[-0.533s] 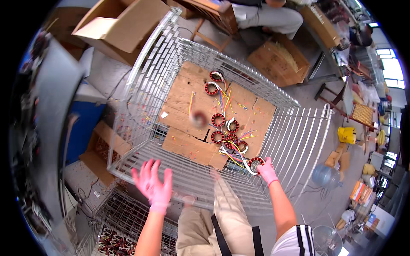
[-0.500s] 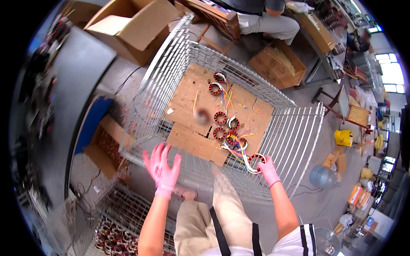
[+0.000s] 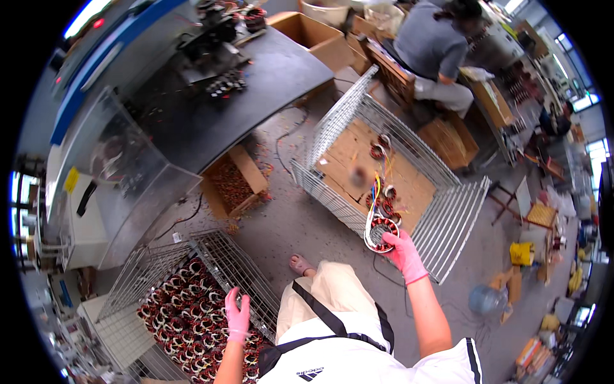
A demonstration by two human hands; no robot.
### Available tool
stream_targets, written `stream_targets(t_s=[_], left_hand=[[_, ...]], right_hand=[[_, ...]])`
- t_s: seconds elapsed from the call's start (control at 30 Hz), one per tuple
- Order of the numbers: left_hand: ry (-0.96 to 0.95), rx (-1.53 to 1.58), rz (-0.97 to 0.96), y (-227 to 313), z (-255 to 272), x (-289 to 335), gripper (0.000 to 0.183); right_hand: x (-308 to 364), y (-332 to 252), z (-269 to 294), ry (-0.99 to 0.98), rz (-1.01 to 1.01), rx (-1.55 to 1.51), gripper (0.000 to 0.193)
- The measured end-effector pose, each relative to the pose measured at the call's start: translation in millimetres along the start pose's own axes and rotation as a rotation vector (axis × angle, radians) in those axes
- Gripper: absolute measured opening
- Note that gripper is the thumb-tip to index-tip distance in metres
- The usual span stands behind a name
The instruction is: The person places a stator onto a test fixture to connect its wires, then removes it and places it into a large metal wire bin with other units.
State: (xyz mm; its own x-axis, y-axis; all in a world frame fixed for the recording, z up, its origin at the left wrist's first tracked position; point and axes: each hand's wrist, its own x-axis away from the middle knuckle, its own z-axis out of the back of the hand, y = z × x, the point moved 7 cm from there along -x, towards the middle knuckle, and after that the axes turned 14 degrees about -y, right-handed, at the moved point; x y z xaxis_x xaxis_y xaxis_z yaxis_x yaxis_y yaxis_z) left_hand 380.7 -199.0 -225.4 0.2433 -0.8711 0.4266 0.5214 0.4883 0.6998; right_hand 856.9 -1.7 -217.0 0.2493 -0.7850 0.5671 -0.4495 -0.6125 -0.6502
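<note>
My right hand [image 3: 405,257], in a pink glove, grips a motor stator [image 3: 391,222] by its rim. This stator is a ring with dark red windings, and white, blue and yellow leads trail from it. My left hand [image 3: 237,313], also gloved in pink, holds nothing; its fingers are apart. It hovers over the near edge of a wire cage [image 3: 242,272] filled with rows of similar stators [image 3: 185,307]. Beyond my right hand, a second wire cage [image 3: 457,221] has cardboard [image 3: 409,169] on its floor, with several loose stators [image 3: 377,150] lying there.
A dark workbench [image 3: 256,83] with a machine stands at the far left. Under its edge sits a cardboard box [image 3: 246,182] of scraps. Clear plastic panels [image 3: 141,160] rise at left. A seated person [image 3: 432,48] works beyond the far cage. A blue water bottle [image 3: 487,299] lies at right.
My view has turned left, bringing the stator-filled cage and workbench further in. The stator in my right hand is now raised closer to me. My left hand has moved over to the full cage.
</note>
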Motion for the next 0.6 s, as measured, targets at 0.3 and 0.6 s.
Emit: stream_targets(t_s=[0.3,0.6], left_hand=[[0.077,0.607,0.235,-163,10,70,0.054],[0.249,0.649,0.313,-234,-21,90,0.047]], right_hand=[[13,-1,-110,-0.203,-0.067,0.121,0.044],[23,-51,-176,-0.143,0.01,0.414,0.03]])
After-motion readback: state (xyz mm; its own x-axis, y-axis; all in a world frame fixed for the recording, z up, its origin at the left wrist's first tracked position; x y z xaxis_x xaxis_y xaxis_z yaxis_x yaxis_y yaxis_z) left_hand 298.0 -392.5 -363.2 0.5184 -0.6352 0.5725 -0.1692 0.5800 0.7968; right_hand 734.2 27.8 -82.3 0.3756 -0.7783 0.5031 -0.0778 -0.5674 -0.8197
